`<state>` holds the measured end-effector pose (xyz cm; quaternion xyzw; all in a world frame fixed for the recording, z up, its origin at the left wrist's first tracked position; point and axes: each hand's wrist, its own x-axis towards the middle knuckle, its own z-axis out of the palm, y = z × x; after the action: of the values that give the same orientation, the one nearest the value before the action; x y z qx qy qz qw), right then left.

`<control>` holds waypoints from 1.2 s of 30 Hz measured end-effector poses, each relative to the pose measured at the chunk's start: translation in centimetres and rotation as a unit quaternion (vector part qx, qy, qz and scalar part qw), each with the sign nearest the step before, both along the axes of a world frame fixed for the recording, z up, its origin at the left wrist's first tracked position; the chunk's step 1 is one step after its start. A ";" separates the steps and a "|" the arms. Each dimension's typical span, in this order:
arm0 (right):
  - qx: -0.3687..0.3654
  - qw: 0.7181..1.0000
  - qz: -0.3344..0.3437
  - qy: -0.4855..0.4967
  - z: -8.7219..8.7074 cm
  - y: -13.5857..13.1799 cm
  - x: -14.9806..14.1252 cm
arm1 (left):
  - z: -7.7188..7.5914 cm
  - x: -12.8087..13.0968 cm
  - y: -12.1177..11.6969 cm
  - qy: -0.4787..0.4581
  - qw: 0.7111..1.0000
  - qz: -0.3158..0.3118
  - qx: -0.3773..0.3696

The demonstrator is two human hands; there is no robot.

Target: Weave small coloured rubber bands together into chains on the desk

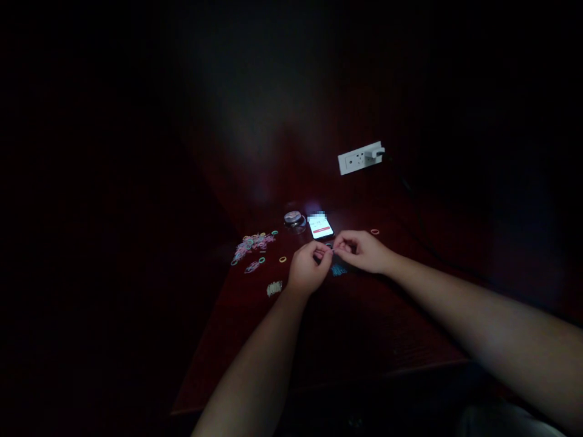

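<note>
My left hand [310, 267] and my right hand [364, 250] meet over the dark red table, thumbs and fingers pinched together tip to tip. Something tiny shows between the fingertips, too small and dim to name. Just below them lies a blue cluster of small bands [338, 271]. Left of my left wrist is a pale yellow cluster of bands [274, 288], with a single yellow hair tie [283, 260] above it. A loose heap of multicoloured hair ties [255, 243] spreads at the left. One pink hair tie [375, 231] lies beyond my right hand.
Behind my hands a lit phone [321, 230] lies beside a clear lidded jar [294, 223]. A white socket panel [359, 159] with a plug and dark cable is at the back right. The table's left edge [204, 337] runs near the heap; surroundings are very dark.
</note>
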<state>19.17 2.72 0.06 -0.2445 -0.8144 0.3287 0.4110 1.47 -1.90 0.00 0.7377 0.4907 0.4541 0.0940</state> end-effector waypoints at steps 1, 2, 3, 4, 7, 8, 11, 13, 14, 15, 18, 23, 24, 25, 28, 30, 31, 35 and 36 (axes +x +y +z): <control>0.003 1.000 -0.004 -0.001 0.0 0.0 0.0 | 0.0 0.0 0.0 -0.001 1.000 -0.001 0.000; 0.006 1.000 -0.007 -0.001 0.0 0.1 0.0 | 0.0 0.0 0.0 -0.003 1.000 -0.003 0.000; 0.007 1.000 -0.009 0.000 -0.1 0.1 0.0 | 0.0 0.1 -0.1 -0.004 1.000 -0.005 0.000; 0.008 1.000 -0.009 0.001 -0.1 0.2 0.1 | 0.0 0.1 -0.1 -0.005 1.000 -0.006 0.000; 0.008 1.000 -0.007 0.005 -0.2 0.4 0.1 | 0.0 0.0 -0.1 -0.003 1.000 -0.006 0.000; 0.009 1.000 -0.007 0.007 -0.2 0.5 0.1 | 0.1 0.0 -0.2 -0.001 1.000 -0.006 0.001; 0.018 1.000 -0.015 0.009 -0.2 0.6 0.2 | 0.0 -0.1 -0.2 0.001 1.000 -0.005 0.006; 0.020 1.000 -0.021 0.009 -0.2 0.6 0.2 | 0.0 -0.1 -0.1 0.001 1.000 -0.002 0.007; 0.019 1.000 -0.022 0.008 -0.2 0.6 0.2 | 0.0 -0.1 -0.1 0.001 1.000 -0.001 0.007; 0.019 1.000 -0.022 0.007 -0.2 0.6 0.2 | -0.1 -0.1 -0.1 0.001 1.000 0.000 0.005; 0.023 1.000 -0.020 0.007 -0.3 0.8 0.3 | -0.1 -0.1 0.0 0.003 1.000 0.001 0.004; 0.031 0.999 -0.023 0.015 -0.4 0.9 0.4 | -0.1 0.0 0.0 -0.001 1.000 0.008 0.016; 0.028 0.999 -0.021 0.016 -0.5 0.9 0.4 | -0.1 0.0 0.0 -0.001 1.000 0.007 0.017; 0.023 0.999 -0.017 0.015 -0.5 0.9 0.4 | 0.0 0.0 0.0 -0.001 1.000 0.006 0.017; 0.012 1.000 -0.008 0.011 -0.5 0.8 0.4 | 0.0 0.1 -0.1 0.001 1.000 0.005 0.013; 0.009 1.000 -0.004 0.009 -0.5 0.7 0.3 | 0.1 0.1 -0.1 0.001 1.000 0.003 0.011; 0.008 1.000 -0.003 0.009 -0.5 0.7 0.3 | 0.1 0.1 -0.1 0.000 1.000 0.003 0.011; 0.005 1.000 -0.004 0.020 -0.5 0.7 0.2 | 0.0 0.1 0.0 -0.006 1.000 0.002 0.012; 0.007 1.000 -0.005 0.020 -0.6 0.8 0.2 | 0.0 0.1 0.0 -0.006 1.000 0.002 0.011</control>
<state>19.40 3.47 -0.52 -0.2390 -0.8072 0.3257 0.4303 1.58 -1.92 0.01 0.7349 0.4865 0.4643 0.0877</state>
